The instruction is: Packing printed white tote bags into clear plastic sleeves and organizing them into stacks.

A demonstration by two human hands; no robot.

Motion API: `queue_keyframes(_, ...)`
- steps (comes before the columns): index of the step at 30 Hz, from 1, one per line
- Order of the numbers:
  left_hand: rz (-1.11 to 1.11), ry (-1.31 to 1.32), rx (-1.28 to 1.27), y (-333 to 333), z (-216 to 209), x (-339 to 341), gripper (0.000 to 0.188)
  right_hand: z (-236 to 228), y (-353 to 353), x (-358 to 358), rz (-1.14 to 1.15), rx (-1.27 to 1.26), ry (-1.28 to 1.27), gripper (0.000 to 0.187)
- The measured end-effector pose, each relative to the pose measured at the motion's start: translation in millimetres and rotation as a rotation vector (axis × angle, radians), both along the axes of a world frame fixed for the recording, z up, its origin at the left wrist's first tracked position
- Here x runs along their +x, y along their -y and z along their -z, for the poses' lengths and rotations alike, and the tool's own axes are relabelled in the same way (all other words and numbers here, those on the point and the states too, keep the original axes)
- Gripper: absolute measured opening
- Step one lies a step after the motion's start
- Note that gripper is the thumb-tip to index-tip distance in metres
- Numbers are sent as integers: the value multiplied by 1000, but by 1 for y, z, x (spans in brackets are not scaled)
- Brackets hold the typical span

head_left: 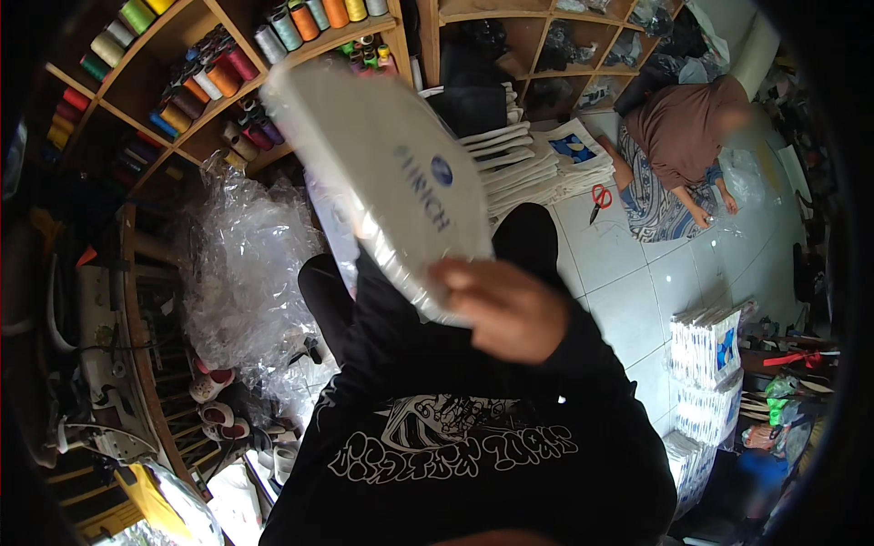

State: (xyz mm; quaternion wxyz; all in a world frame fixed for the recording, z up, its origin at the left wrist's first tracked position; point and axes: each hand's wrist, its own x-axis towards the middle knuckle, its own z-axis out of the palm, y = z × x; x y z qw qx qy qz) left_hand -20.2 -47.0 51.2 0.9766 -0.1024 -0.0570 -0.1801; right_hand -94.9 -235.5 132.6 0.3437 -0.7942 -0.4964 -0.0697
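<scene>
A white package [391,173] in shiny clear plastic, with blue print, is lifted in front of my lap and tilted. It looks flat and thick, like a wrapped bundle. My right hand [510,309] grips its lower right corner, fingers closed and somewhat blurred. No part of my left hand shows; the package covers much of the space beyond it. Behind the package's left edge, a pale printed piece [335,223] is partly visible. A heap of crumpled clear plastic [246,264] lies to the left of my legs.
Thread-spool shelves [196,86] stand ahead. White fabric stacks [528,168] lie beyond my knees, near red-handled scissors [598,202] on the tiles. A seated person [683,146] handles clear plastic at far right. Piled white bundles [701,400] stand right; a wooden rack [150,364] borders the left.
</scene>
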Motion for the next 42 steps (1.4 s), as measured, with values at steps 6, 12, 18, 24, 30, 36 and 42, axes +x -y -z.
queue_keyframes(6, 4, 11, 269, -11, 27, -55, 76, 8, -2, -21, 116, -256, -60, 67)
queue_keyframes(12, 179, 19, 526, 10, 62, -56, 73, 68, 45, 26, 695, -319, 0, 64)
queue_keyframes(18, 310, 98, 768, 27, 90, -42, 70, 134, 110, 18, 708, 387, -943, 60)
queue_keyframes(24, 448, 201, 1032, 36, 122, -34, 68, 129, 144, -52, 641, 664, -1236, 49)
queue_keyframes(30, 673, 116, 1177, 32, 129, -40, 53, 140, 196, -126, 1157, 985, -1139, 38)
queue_keyframes(36, 550, 183, 931, -53, 133, -59, 48, 244, 288, -195, 1523, 1189, -751, 33)
queue_keyframes(42, 589, 300, 910, -109, 156, -71, 52, 354, 328, -225, 1911, 938, -701, 41)
